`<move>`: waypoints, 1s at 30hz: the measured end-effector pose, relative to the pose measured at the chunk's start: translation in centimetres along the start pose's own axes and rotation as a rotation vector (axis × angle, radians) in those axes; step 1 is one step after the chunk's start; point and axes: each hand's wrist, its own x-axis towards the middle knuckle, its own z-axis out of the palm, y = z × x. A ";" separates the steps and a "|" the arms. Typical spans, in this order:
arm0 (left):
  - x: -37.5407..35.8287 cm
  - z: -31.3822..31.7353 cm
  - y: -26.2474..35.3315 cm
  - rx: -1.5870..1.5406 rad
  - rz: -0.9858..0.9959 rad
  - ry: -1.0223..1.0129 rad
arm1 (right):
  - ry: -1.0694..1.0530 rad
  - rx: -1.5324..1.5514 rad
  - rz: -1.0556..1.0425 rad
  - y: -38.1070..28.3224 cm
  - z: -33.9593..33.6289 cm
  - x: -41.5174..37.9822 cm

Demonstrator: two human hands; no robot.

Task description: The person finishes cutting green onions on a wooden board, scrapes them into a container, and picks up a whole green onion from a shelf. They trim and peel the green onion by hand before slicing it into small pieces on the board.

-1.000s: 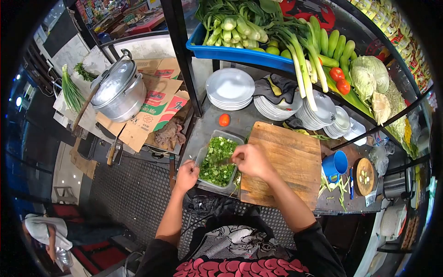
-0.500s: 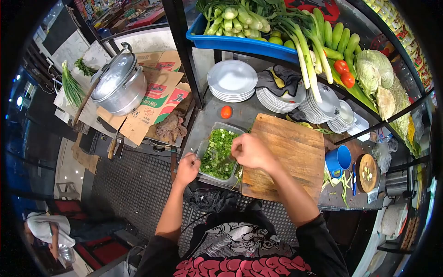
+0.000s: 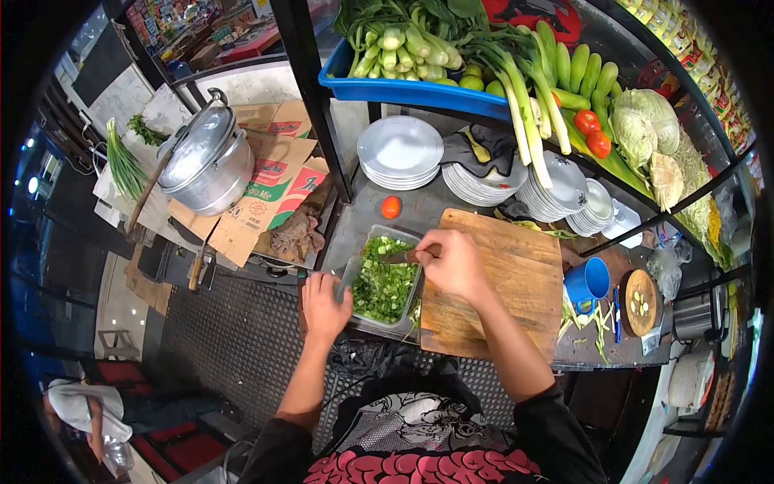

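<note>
A clear plastic container [image 3: 409, 306] of chopped green onions [image 3: 380, 282] sits at the counter's front edge. My right hand [image 3: 453, 262] is closed around a knife [image 3: 397, 257], its blade lying over the greens. At the container's left side is my left hand [image 3: 325, 305], fingers apart and thumb near the wall; whether it touches the plastic is hard to see. A wooden cutting board [image 3: 504, 282] lies under my right forearm, right of the container. Just behind the container is a tomato [image 3: 391, 207].
Stacked plates [image 3: 400, 149] line the back, below a blue tray [image 3: 435, 90] of vegetables. To the right are a blue mug [image 3: 587, 280], green scraps and a small round board [image 3: 640, 302]. A lidded pot [image 3: 208, 165] stands on cardboard at left. Another person [image 3: 89, 407] is at lower left.
My left hand has loosened from the container's rim and shifted slightly down, its fingers spreading. My right hand has moved up and right, bringing the knife blade into clear view over the greens.
</note>
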 end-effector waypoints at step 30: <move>4.5 6.4 1.3 -0.282 0.060 -0.463 | 0.054 0.174 -0.043 1.9 -4.6 -4.0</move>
